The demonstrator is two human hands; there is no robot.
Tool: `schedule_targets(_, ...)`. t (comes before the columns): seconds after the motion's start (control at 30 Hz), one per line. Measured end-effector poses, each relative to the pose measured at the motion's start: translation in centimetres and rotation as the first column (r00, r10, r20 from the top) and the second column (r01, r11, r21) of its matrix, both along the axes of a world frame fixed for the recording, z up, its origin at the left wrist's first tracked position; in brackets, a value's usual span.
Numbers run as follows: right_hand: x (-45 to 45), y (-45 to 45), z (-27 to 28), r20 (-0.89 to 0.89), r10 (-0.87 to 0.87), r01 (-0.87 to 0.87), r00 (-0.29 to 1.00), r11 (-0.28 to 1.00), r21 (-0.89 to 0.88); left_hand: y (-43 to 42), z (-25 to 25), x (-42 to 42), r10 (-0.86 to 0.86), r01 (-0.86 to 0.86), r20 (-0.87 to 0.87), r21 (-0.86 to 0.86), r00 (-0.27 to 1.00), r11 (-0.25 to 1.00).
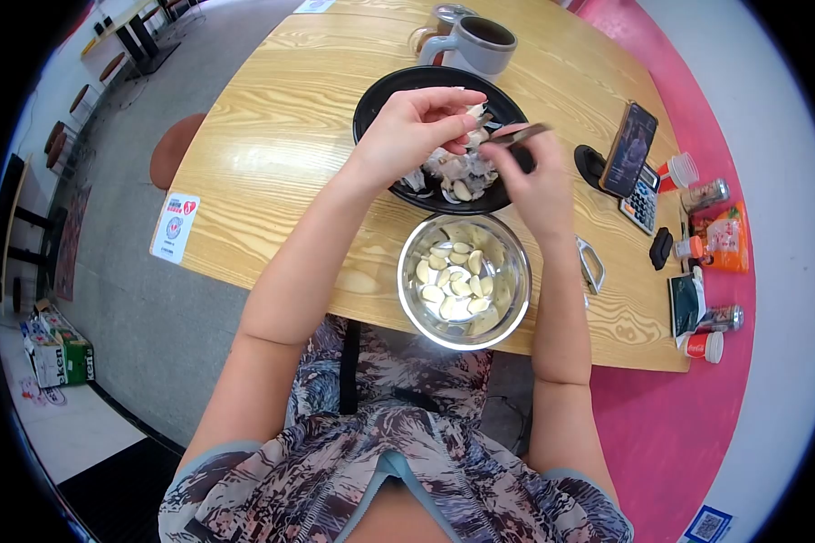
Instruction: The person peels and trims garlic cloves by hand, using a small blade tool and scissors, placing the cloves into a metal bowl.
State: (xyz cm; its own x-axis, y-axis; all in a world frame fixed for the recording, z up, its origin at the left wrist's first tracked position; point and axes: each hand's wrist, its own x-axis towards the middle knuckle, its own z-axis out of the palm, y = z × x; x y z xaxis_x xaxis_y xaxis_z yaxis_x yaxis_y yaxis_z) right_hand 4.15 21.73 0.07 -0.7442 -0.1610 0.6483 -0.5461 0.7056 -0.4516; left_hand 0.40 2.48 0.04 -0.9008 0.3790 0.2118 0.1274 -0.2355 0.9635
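Observation:
My left hand [414, 129] is over the black plate [368, 101], its thumb and fingers pinched on a garlic clove [476, 110]. Close beside it, my right hand [532, 179] grips a small knife [519, 136], partly blurred, angled toward the clove. Garlic and papery skins [462, 172] lie in the plate below both hands, partly covered by them. Nearer to me, a shiny metal bowl [407, 312] holds several peeled garlic cloves [460, 288].
Behind the plate stand a grey mug [484, 50] and a glass jar [450, 14]. To the right are a phone on a stand [628, 149], a calculator [641, 199], a metal-framed tool [591, 264], cans and an orange packet [726, 240]. A printed card [175, 228] lies at the left edge.

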Motion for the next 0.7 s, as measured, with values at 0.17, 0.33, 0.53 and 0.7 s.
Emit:
schedule_targets(0.17,0.4,-0.4,1.1,-0.056,0.035,-0.055,0.998,0.911,-0.408,0.1,0.3,0.4,0.04,-0.045,-0.05,-0.087,0.998,0.995)
schedule_targets(0.33,0.6,-0.9,1.1,-0.101,0.084,-0.122,0.991,0.877,-0.465,0.1,0.3,0.6,-0.101,0.093,0.091,0.09,0.991,0.992)
schedule_targets(0.53,0.6,-1.0,1.0,-0.121,0.149,-0.19,0.981,0.843,-0.503,0.0,0.2,0.2,-0.167,0.096,0.276,0.254,0.946,0.962)
schedule_targets(0.7,0.9,-1.4,1.0,-0.118,0.17,-0.207,0.978,0.832,-0.515,-0.1,-0.2,0.0,-0.159,0.086,0.268,0.263,0.95,0.961)
